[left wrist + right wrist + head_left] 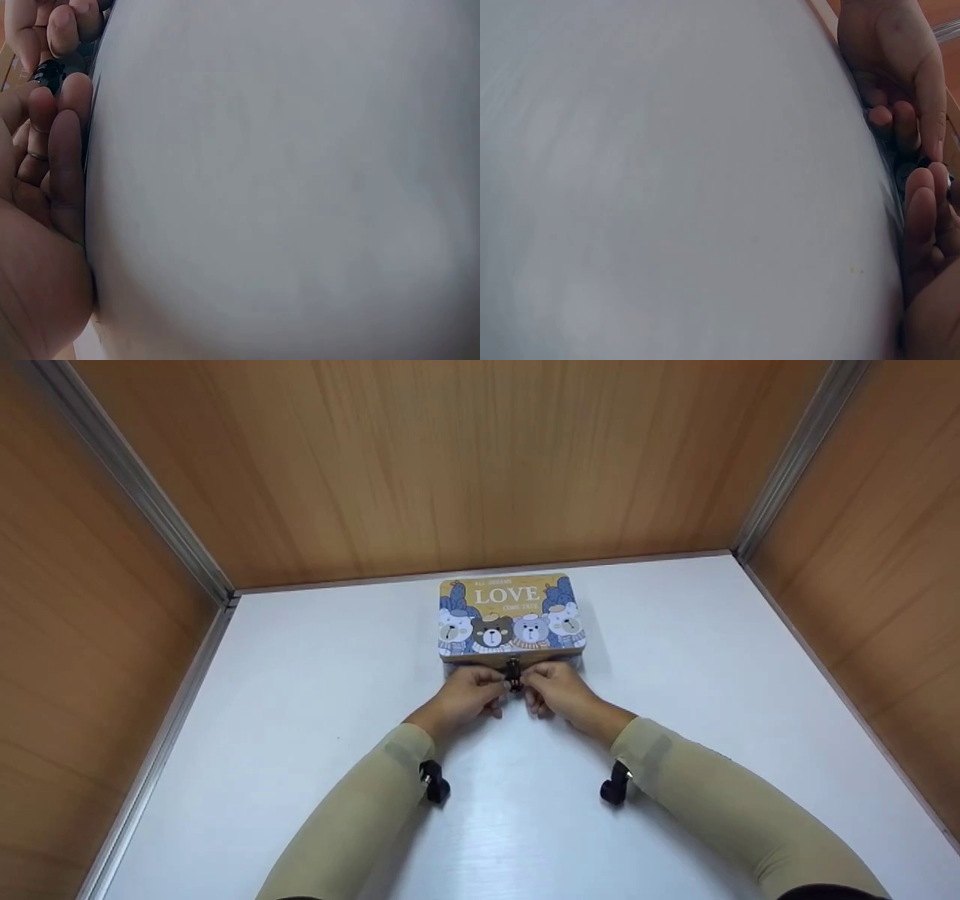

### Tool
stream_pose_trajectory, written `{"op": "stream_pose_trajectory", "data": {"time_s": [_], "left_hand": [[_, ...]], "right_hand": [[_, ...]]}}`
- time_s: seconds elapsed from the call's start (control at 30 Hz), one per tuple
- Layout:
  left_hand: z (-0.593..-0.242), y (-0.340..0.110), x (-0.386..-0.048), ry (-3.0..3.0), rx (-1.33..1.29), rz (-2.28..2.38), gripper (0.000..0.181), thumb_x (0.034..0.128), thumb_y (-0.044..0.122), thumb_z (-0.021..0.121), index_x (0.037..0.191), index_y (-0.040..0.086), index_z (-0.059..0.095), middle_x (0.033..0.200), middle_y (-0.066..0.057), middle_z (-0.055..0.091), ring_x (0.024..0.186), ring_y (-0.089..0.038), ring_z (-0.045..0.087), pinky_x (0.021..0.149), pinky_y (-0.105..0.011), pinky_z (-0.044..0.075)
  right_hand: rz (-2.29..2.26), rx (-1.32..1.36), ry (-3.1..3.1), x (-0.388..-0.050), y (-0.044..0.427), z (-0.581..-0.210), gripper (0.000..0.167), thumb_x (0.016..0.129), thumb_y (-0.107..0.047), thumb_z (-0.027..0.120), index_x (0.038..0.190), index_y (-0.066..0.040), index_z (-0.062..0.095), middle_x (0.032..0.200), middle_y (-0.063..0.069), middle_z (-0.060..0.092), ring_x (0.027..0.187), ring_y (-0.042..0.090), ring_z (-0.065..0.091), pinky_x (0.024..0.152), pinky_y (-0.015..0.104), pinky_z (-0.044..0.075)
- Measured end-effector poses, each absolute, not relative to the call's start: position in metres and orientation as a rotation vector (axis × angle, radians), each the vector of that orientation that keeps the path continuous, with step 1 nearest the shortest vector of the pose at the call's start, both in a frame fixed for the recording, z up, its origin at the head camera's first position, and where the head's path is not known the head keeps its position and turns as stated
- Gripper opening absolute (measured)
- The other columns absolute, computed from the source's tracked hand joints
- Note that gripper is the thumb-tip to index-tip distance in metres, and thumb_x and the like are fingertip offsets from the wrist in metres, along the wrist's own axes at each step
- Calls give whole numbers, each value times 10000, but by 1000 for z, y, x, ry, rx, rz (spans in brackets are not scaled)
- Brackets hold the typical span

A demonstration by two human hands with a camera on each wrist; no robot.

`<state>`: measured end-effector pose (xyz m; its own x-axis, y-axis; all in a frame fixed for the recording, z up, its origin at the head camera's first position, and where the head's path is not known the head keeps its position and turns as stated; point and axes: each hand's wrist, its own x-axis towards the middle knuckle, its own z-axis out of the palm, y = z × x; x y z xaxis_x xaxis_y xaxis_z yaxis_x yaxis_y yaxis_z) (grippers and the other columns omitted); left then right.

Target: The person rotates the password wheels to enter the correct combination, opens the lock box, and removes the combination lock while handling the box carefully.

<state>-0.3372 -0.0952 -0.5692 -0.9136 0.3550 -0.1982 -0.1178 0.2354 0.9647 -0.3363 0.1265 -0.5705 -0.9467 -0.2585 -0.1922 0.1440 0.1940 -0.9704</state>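
A tin box with a mustard lid, cartoon bears and the word LOVE sits closed near the back of the table. On its front face hangs a small black lock. My left hand holds the lock from its left side with thumb and bent fingers. From the opposite side my right hand pinches it, fingers curled. Both wrist views show the dark lock between the fingertips of the two hands, largely covered by them. How its dials or shackle stand cannot be made out.
The white tabletop spreads around the box. A wooden back panel rises close behind it, with wooden side panels at left and right. Metal strips run along the corners.
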Motion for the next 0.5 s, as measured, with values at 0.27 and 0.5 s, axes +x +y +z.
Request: {"op": "stream_pose_trajectory", "data": {"time_s": [0.27,0.5], "left_hand": [[-570,-97,-338,2134,245,1713,200,1126,121,677,1186,-38,783,828,-27,678,726,-145,719,706,-258,631],[-568,-96,-336,2169,255,1687,206,1133,144,687,1146,-42,774,811,-12,671,716,-127,720,700,-248,620]], "right_hand": [[-1798,-128,2165,-337,127,-571,222,1135,-179,641,1070,-13,773,695,-8,669,565,102,621,514,219,510],[-1740,-172,2190,-338,127,-570,266,1131,-198,649,1040,17,776,682,-13,655,572,101,623,520,219,512]]}}
